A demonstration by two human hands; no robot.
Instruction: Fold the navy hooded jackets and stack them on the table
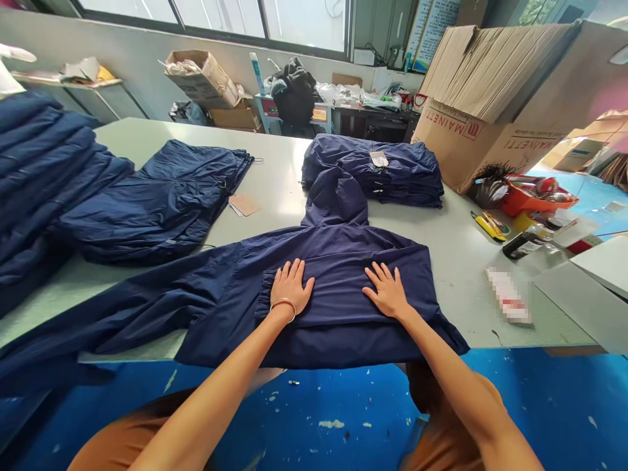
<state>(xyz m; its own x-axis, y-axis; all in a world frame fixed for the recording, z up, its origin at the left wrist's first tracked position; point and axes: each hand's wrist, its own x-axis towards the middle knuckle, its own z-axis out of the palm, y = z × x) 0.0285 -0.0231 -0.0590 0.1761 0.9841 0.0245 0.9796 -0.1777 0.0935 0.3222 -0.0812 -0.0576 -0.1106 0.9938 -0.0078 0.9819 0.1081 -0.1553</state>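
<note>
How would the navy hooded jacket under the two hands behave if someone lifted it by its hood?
The navy hooded jacket would probably flop and hang limp, since its thin fabric creases softly. Its loose sleeve would likely trail, as it sprawls past the table edge.

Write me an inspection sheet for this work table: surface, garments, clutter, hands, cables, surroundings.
Surface: pale table, glossy where light hits.
Garments: hooded navy jacket spread out, one sleeve trailing left past the front edge; folded stack behind the hood, large pile far left.
Clutter: yellow cutter, orange tray and dark-capped bottles at right.
Hands: left hand and right hand flat on the jacket, fingers spread.
Cables: nothing seen on the table; background unclear.
Surroundings: large carton, window, blue floor.
</note>
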